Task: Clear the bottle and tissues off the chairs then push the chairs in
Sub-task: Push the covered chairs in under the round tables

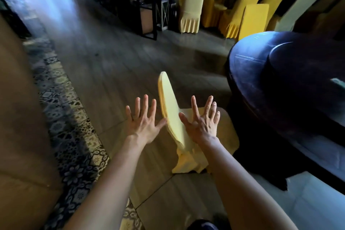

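Both hands are up and wide open here, fingers splayed, nothing held in either. The left hand (143, 120) is on the outer side of the yellow-covered chair (169, 106), thumb right at the edge of the backrest. The right hand (202, 120) is across on the seat side. Whether either palm is actually pressing the cover is hard to call from this angle. The chair is seen edge-on, its seat pointing right toward the dark round table (265, 65), close to the rim but seemingly not tucked under it. What shows of the seat carries no bottle and no tissues, though the right hand hides part of it, so this looks like the push-in step. To do it well, the person would want both palms flat on the back face of the backrest, low and level with each other. A steady shove square toward the table would keep the chair from swivelling, with an eye on the pleated skirt so it does not drag or catch on the wooden floor (112, 65). More yellow chairs (252, 18) wait around a farther table.
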### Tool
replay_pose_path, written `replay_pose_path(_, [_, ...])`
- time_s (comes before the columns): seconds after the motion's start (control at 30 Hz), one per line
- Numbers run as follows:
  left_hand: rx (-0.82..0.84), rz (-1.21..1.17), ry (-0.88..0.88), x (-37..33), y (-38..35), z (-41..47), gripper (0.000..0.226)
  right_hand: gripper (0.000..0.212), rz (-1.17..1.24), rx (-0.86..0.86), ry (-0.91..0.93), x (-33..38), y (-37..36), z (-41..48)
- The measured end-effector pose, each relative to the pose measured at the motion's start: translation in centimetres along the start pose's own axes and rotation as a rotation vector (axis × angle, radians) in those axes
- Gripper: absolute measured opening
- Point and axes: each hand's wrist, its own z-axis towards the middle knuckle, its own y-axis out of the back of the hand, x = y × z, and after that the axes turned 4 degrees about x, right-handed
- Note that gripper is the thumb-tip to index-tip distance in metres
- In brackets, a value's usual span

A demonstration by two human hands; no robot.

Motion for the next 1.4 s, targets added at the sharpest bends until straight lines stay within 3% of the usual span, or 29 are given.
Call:
replay_pose_path(0.37, [0.050, -0.042, -0.069, 4.9, -1.5, 15.2, 0.082, 0.081, 0.212, 0.151, -0.014, 10.3, -9.5, 12.1])
replay_pose_path(0.53, [0.106, -0.033, -0.147, 5.7, -1.3, 23.0, 0.074, 0.076, 0.411, 0.148, -0.191, 13.3, -10.5, 16.9])
replay_pose_path(0.67, [0.180, -0.015, -0.276, 6.2, -1.7, 28.4, 0.071, 0.074, 0.563, 0.136, -0.417, 14.2, -10.9, 17.4])
replay_pose_path(0.87, [0.302, -0.119, -0.626, 6.5, -3.9, 33.9, 0.067, 0.074, 0.563, 0.108, -0.419, 14.0, -10.2, 17.5])
replay_pose_path(1.0, [0.434, -0.198, -0.883, 6.2, -4.8, 38.5, 0.077, 0.078, 0.470, 0.028, -0.529, 14.7, -10.6, 18.3])
replay_pose_path(1.17, [0.490, -0.204, -1.141, 4.2, -4.6, 42.9, 0.087, 0.086, 0.347, -0.214, -0.725, 15.6, -11.2, 20.1])
replay_pose_path(1.4, [0.485, -0.226, -1.228, 3.5, -4.1, 43.9, 0.087, 0.097, 0.225, -0.400, -1.105, 18.0, -11.7, 23.0])
